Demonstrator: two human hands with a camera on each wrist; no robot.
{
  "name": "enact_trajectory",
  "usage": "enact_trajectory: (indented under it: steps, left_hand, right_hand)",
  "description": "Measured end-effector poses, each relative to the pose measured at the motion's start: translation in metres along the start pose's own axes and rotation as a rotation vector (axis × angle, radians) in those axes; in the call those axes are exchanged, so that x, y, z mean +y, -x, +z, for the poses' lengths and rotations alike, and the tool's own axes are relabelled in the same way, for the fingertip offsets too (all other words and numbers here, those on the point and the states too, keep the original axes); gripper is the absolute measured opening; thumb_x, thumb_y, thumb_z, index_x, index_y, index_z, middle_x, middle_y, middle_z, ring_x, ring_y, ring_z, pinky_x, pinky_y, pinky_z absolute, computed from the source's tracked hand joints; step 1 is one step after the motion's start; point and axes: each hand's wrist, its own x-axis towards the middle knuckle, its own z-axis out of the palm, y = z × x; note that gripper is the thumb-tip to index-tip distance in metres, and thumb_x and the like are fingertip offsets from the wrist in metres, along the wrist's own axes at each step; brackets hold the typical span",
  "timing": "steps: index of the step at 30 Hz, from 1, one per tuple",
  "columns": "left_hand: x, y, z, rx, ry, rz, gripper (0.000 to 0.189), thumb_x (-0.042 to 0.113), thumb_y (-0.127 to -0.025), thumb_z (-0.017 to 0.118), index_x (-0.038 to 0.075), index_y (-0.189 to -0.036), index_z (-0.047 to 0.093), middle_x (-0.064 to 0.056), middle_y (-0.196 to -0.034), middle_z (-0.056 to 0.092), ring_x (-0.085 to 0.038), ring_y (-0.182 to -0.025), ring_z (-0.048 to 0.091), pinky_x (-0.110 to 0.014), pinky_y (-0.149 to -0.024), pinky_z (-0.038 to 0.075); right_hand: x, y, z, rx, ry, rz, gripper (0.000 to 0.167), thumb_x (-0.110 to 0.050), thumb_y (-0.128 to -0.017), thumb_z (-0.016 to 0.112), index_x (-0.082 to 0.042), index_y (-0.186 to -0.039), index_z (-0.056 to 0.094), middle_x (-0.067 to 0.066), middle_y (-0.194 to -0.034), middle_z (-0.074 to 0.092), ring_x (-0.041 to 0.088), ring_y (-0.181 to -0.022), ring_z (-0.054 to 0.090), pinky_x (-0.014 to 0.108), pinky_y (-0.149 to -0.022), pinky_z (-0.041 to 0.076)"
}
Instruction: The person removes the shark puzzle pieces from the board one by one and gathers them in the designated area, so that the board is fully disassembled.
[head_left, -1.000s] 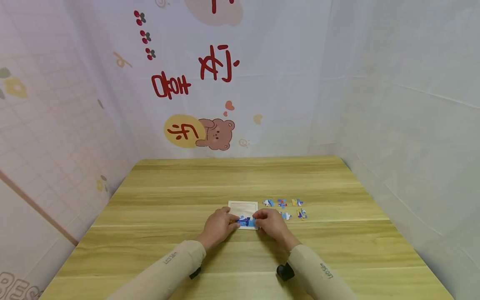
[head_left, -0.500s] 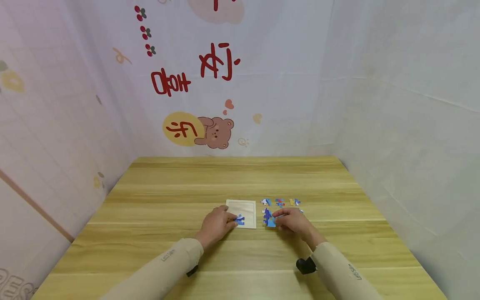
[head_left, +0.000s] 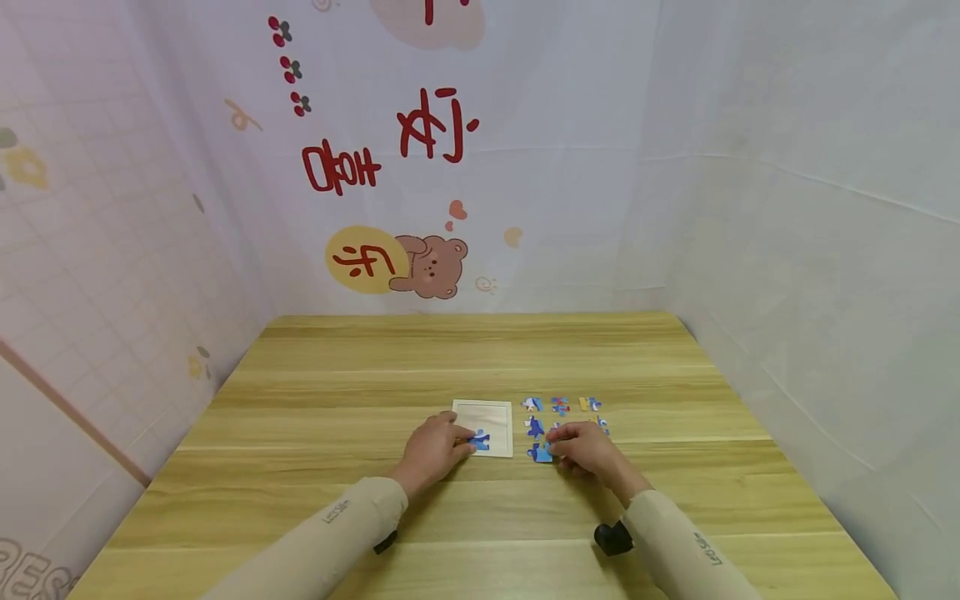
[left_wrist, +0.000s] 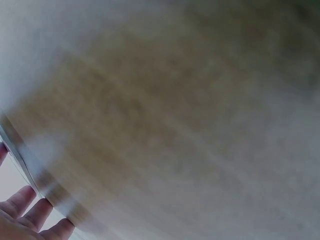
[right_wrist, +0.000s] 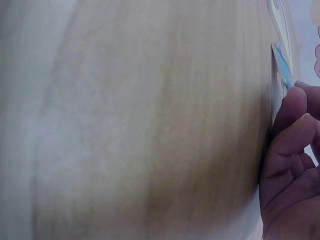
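Note:
A square, pale puzzle tray lies on the table, with one blue puzzle piece in its near left corner. My left hand rests on the tray's left side, fingers spread, with fingertips at that corner piece. In the left wrist view its fingertips lie along the board's edge. To the right of the tray, my right hand pinches a light-blue puzzle piece between thumb and index finger. The right wrist view shows the same blue piece tilted at the fingertips.
Beyond the right hand lie loose pieces: a white-and-blue piece, a red-and-blue piece, a yellow-and-blue piece and a dark-blue piece. Others are partly hidden by the hand. A printed cloth stands behind the wooden table.
My right hand has moved right, off the tray, carrying the light-blue piece out beside it and then slightly nearer, apart from the dark-blue piece. My left hand stays on the tray.

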Motion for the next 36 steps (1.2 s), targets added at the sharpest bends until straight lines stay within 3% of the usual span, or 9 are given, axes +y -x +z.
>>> enact_trajectory:
  steps: [9, 18, 25, 30, 33, 36]
  left_hand:
    - [-0.002, -0.001, 0.001, -0.009, -0.016, -0.008, 0.024, 0.022, -0.091, 0.073, 0.006, -0.109, 0.077, -0.026, -0.129, 0.058, -0.043, -0.117, 0.057, -0.055, -0.094, 0.047]
    - [-0.006, -0.002, 0.002, -0.03, 0.013, -0.056, 0.029, 0.023, -0.09, 0.074, 0.003, -0.111, 0.074, -0.025, -0.129, 0.058, -0.042, -0.117, 0.057, -0.055, -0.095, 0.046]
    - [-0.008, 0.0, -0.003, 0.01, 0.037, -0.067, 0.023, 0.018, -0.09, 0.074, 0.003, -0.108, 0.074, -0.027, -0.126, 0.058, -0.042, -0.114, 0.058, -0.055, -0.092, 0.048]
    - [-0.01, 0.001, -0.007, -0.01, 0.009, -0.06, 0.015, 0.018, -0.09, 0.073, 0.006, -0.099, 0.077, -0.013, -0.102, 0.062, -0.027, -0.088, 0.058, -0.043, -0.076, 0.049]
    - [-0.01, 0.001, -0.007, -0.018, 0.011, -0.049, 0.015, 0.017, -0.09, 0.074, 0.006, -0.098, 0.078, -0.004, -0.085, 0.053, -0.019, -0.072, 0.044, -0.034, -0.063, 0.038]
    - [-0.011, 0.0, -0.007, -0.008, 0.011, -0.042, 0.016, 0.017, -0.089, 0.074, 0.005, -0.098, 0.078, -0.001, -0.081, 0.048, -0.016, -0.07, 0.039, -0.031, -0.061, 0.032]
  right_hand:
    - [-0.006, -0.002, 0.008, -0.015, -0.023, -0.041, 0.014, -0.009, -0.091, 0.067, -0.003, -0.103, 0.072, 0.004, -0.074, 0.063, 0.013, -0.058, 0.055, 0.026, -0.051, 0.042]
    - [-0.031, -0.007, 0.055, -0.11, -0.051, -0.136, 0.028, -0.008, -0.092, 0.067, 0.004, -0.118, 0.067, 0.007, -0.072, 0.062, 0.012, -0.054, 0.052, 0.024, -0.05, 0.042]
    - [-0.041, -0.009, 0.081, -0.13, -0.022, -0.167, 0.037, -0.006, -0.09, 0.067, 0.006, -0.125, 0.063, 0.006, -0.063, 0.06, 0.011, -0.05, 0.051, 0.023, -0.047, 0.041]
    - [-0.045, -0.011, 0.084, -0.121, -0.008, -0.118, 0.04, -0.006, -0.091, 0.067, 0.005, -0.129, 0.061, 0.004, -0.057, 0.056, 0.01, -0.047, 0.046, 0.021, -0.045, 0.037]
    - [-0.046, -0.012, 0.083, -0.135, 0.02, -0.116, 0.04, -0.007, -0.091, 0.067, 0.004, -0.13, 0.061, 0.002, -0.056, 0.053, 0.01, -0.046, 0.045, 0.021, -0.044, 0.035]
    - [-0.046, -0.014, 0.082, -0.154, 0.033, -0.12, 0.039, -0.008, -0.092, 0.066, 0.002, -0.129, 0.062, 0.001, -0.056, 0.052, 0.009, -0.046, 0.043, 0.022, -0.044, 0.034]
